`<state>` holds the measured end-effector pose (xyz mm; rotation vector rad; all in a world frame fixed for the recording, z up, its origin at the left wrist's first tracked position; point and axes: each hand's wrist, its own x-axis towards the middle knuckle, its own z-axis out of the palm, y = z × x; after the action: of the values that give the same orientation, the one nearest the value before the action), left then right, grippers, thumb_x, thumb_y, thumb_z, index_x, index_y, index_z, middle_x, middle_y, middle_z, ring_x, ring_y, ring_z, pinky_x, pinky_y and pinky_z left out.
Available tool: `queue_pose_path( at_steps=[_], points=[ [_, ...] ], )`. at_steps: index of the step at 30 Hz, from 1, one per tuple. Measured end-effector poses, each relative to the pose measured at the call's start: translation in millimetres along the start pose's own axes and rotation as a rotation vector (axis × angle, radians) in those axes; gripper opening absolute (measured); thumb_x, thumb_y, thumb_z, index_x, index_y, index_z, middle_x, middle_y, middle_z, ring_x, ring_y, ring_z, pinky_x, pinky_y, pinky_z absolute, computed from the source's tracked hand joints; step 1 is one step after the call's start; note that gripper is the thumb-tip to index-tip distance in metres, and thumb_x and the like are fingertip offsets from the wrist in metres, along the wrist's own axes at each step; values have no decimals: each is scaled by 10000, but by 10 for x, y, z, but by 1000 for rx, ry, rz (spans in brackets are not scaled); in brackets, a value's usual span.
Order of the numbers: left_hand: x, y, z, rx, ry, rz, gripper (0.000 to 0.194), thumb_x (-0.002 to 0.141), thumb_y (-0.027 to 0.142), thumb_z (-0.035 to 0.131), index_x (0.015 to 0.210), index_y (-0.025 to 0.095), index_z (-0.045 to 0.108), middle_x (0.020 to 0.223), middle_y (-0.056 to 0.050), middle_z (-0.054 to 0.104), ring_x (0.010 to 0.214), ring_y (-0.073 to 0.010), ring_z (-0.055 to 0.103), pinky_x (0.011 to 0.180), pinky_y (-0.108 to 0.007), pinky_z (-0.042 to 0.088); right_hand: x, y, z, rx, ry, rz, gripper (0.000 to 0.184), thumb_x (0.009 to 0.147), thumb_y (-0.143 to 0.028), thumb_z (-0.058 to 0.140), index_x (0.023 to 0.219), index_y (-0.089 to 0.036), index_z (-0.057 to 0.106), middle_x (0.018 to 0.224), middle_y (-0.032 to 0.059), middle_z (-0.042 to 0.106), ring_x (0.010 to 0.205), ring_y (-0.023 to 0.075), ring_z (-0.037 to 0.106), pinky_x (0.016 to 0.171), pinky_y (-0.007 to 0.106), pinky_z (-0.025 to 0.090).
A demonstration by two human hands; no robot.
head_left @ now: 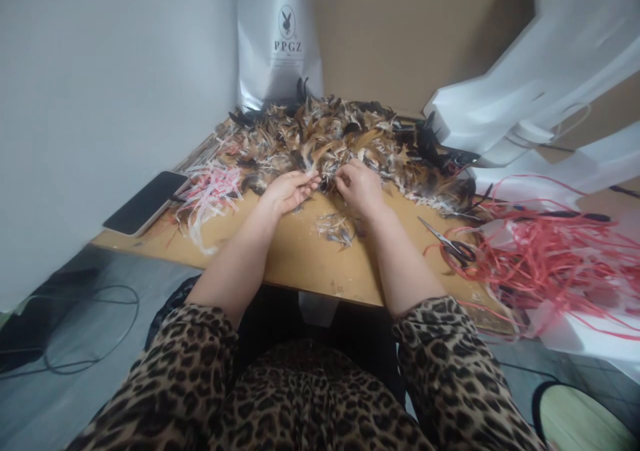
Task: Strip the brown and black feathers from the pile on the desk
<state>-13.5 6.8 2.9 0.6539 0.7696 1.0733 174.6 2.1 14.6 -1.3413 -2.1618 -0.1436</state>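
A large heap of brown, white and black feathers [345,127] covers the back of the wooden table [300,257]. At the heap's front edge, my left hand [293,189] is turned partly palm up, thumb and fingers pinched on a feather [311,163] that stands upright from them. My right hand [361,184] is beside it, knuckles up, with its fingers curled together at the heap. Whatever lies between those right fingertips is hidden. Below and between the hands is a small cluster of loose feathers [337,229] on the bare wood.
White and pink strips [210,191] lie left of the heap, near a dark-screened phone [147,203]. Scissors [453,244] rest at the right, beside a tangle of red ribbon [555,257]. A printed silver bag [280,51] stands behind; white sheeting [505,97] hangs at right.
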Motion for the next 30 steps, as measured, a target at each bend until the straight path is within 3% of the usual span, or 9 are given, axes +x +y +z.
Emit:
queue_pose_path(
  at_steps=[5, 10, 13, 15, 19, 22, 25, 30],
  points=[
    [-61, 53, 6, -123, -68, -161, 176, 899, 102, 478, 845, 109, 646, 820, -87, 706, 574, -43, 632, 512, -92, 488, -19, -60, 48, -85, 62, -101, 295, 917, -263, 378, 884, -180, 659, 872, 87, 608, 835, 184, 527, 708, 279, 359],
    [-68, 40, 38, -115, -41, -137, 156, 869, 70, 519, 813, 98, 661, 729, -51, 682, 549, -27, 609, 521, -81, 479, -39, -105, 85, 19, 45, -90, 282, 916, -266, 390, 915, -184, 660, 916, 91, 614, 875, 180, 539, 750, 278, 385],
    [-46, 24, 46, -73, -34, -23, 142, 852, 52, 538, 797, 86, 665, 724, -50, 685, 564, -22, 608, 521, -81, 464, -12, -131, 108, 271, 158, 88, 217, 869, -304, 480, 924, -178, 648, 937, 78, 619, 870, 168, 549, 767, 274, 414],
    [-30, 8, 47, -14, -40, 70, 130, 847, 67, 552, 788, 83, 667, 745, -59, 698, 580, -26, 613, 526, -91, 461, 21, -152, 131, 539, 179, 293, 220, 834, -372, 529, 848, -178, 632, 802, 42, 607, 739, 145, 536, 683, 261, 423],
    [-29, -40, 67, 140, -60, 176, 76, 804, 133, 639, 767, 76, 671, 771, -79, 717, 590, -42, 623, 540, -120, 466, 71, -203, 165, 1149, -10, 646, 369, 704, -546, 639, 666, -192, 544, 512, -58, 421, 442, 71, 322, 432, 219, 250],
    [-50, -78, 94, 231, -89, 196, 107, 755, 167, 700, 752, 62, 677, 761, -91, 719, 578, -54, 630, 537, -130, 467, 75, -234, 166, 1411, -119, 695, 399, 578, -504, 748, 634, -176, 528, 500, -69, 440, 415, 38, 276, 403, 199, 157],
    [-54, -104, 101, 255, -112, 180, 128, 749, 180, 709, 754, 57, 679, 754, -98, 720, 584, -66, 645, 542, -138, 476, 75, -247, 160, 1498, -155, 709, 391, 507, -425, 789, 617, -168, 516, 503, -62, 488, 421, 25, 295, 406, 180, 155],
    [-5, -117, 80, 123, -48, 128, 90, 792, 168, 668, 806, 79, 670, 779, -87, 724, 617, -71, 667, 521, -128, 471, 90, -275, 134, 1516, -9, 741, 439, 470, -425, 810, 595, -186, 463, 456, -100, 395, 410, 21, 277, 400, 178, 166]
  ],
)
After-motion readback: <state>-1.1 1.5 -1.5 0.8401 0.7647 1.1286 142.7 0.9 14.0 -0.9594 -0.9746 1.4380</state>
